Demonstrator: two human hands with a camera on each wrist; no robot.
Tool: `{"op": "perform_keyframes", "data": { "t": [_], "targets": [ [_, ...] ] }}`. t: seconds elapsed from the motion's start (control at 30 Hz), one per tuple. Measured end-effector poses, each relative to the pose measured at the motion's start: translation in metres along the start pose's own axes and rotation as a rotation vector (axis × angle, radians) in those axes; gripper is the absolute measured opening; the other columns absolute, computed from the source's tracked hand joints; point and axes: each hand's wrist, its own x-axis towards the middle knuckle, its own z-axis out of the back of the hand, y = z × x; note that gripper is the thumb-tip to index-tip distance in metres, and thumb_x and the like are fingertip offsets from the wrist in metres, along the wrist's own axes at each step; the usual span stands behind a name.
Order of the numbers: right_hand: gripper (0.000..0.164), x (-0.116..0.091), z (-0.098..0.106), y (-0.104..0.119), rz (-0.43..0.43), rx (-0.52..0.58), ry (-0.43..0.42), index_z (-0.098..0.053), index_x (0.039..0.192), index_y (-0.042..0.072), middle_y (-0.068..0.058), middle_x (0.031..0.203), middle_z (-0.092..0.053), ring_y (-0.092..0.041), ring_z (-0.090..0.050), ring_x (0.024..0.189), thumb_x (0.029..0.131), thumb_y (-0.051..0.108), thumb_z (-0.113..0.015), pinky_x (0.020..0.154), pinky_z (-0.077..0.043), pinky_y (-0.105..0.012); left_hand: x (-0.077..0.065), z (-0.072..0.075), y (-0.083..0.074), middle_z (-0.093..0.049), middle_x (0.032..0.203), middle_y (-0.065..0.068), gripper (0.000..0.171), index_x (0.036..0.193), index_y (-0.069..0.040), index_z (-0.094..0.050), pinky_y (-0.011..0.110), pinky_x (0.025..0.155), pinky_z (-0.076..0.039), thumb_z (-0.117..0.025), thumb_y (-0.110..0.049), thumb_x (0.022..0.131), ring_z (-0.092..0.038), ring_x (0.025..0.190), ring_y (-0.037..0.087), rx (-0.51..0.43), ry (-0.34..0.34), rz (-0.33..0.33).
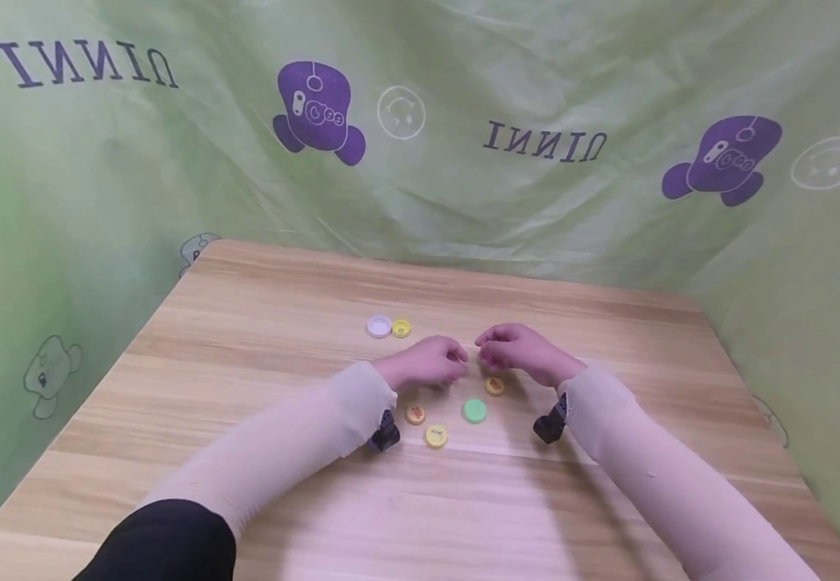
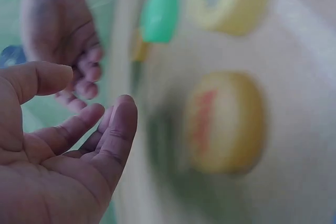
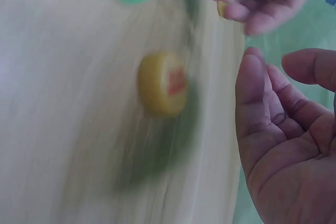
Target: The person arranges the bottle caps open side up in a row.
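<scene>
Above the middle of the table, my left hand [image 1: 430, 361] faces my right hand [image 1: 521, 351], a small gap between them. Both hold nothing; their fingers bend loosely in the wrist views. Just below the right hand lies a yellow bottle cap with red print [image 3: 163, 84]. A green bottle cap [image 1: 474, 411] sits nearer the front, between the two wrists. Close to the left wrist is another yellow cap with red print [image 2: 226, 121], and beside it a pale yellow cap with bluish print [image 1: 436, 436].
Behind the left hand, a white cap [image 1: 379, 326] and a yellow cap [image 1: 401, 328] lie side by side, hollow side up. The wooden table [image 1: 245, 323] backs onto a green printed curtain [image 1: 463, 202], which also hangs along both sides.
</scene>
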Motion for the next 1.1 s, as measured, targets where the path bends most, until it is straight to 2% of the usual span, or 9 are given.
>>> {"op": "perform_keyframes", "data": {
  "t": [0.17,0.33,0.43,0.6,0.7,0.87,1.1],
  "targets": [
    [0.03,-0.006,0.012,-0.011,-0.033,-0.028,0.019,-0.057,0.124,-0.016,-0.014,0.098,-0.068,-0.015,-0.063,0.084,0.101,0.003,-0.054,0.078,-0.056,-0.027,0.007,-0.015,-0.003,-0.07,0.098,0.01,0.036,0.125,0.007,-0.063,0.028,0.077,-0.056,-0.068,-0.011,0.094,-0.066,0.081,0.017,0.073,0.017,0.034],
    [0.027,-0.015,0.019,-0.023,-0.057,-0.07,0.044,-0.059,0.12,-0.015,-0.014,0.1,-0.069,-0.016,-0.065,0.086,0.101,0.004,-0.056,0.081,-0.058,-0.03,0.01,-0.023,-0.01,-0.07,0.106,0.013,0.039,0.128,0.009,-0.061,0.027,0.076,-0.056,-0.07,-0.007,0.093,-0.068,0.083,0.018,0.079,-0.001,0.056],
    [0.029,-0.021,0.02,-0.028,-0.067,-0.096,0.068,-0.06,0.12,-0.013,-0.011,0.099,-0.069,-0.016,-0.063,0.087,0.097,0.005,-0.06,0.08,-0.056,-0.03,0.011,-0.024,-0.013,-0.07,0.102,0.012,0.037,0.125,0.009,-0.062,0.025,0.073,-0.055,-0.07,-0.004,0.091,-0.067,0.081,0.017,0.082,-0.018,0.065],
    [0.036,-0.029,0.016,-0.031,-0.069,-0.077,0.101,-0.059,0.121,-0.013,-0.009,0.101,-0.068,-0.015,-0.062,0.086,0.091,0.005,-0.068,0.077,-0.056,-0.027,0.012,-0.027,-0.017,-0.067,0.092,0.008,0.03,0.116,0.008,-0.065,0.023,0.068,-0.051,-0.071,0.001,0.087,-0.061,0.075,0.015,0.089,-0.02,0.047],
    [0.036,-0.031,0.012,-0.032,-0.058,-0.1,0.081,-0.061,0.118,-0.011,-0.008,0.098,-0.067,-0.014,-0.061,0.084,0.088,0.003,-0.073,0.075,-0.054,-0.025,0.015,-0.031,-0.017,-0.064,0.086,0.006,0.023,0.109,0.006,-0.067,0.022,0.064,-0.047,-0.071,0.002,0.087,-0.056,0.071,0.013,0.09,-0.007,0.033],
    [0.032,-0.034,0.005,-0.03,-0.032,-0.23,0.008,-0.066,0.111,-0.006,-0.006,0.092,-0.066,-0.016,-0.06,0.083,0.083,0.004,-0.079,0.075,-0.052,-0.026,0.019,-0.037,-0.016,-0.064,0.08,0.005,0.016,0.101,0.005,-0.069,0.021,0.057,-0.044,-0.07,0.005,0.085,-0.053,0.065,0.011,0.107,-0.006,0.021],
    [0.024,-0.028,-0.007,-0.034,0.015,-0.349,-0.067,-0.067,0.101,0.003,-0.002,0.085,-0.063,-0.015,-0.057,0.079,0.081,0.006,-0.081,0.072,-0.05,-0.027,0.023,-0.041,-0.013,-0.062,0.072,0.002,0.006,0.093,0.003,-0.072,0.02,0.052,-0.042,-0.07,0.002,0.087,-0.05,0.059,0.01,0.116,0.02,0.031]
  ]
}}
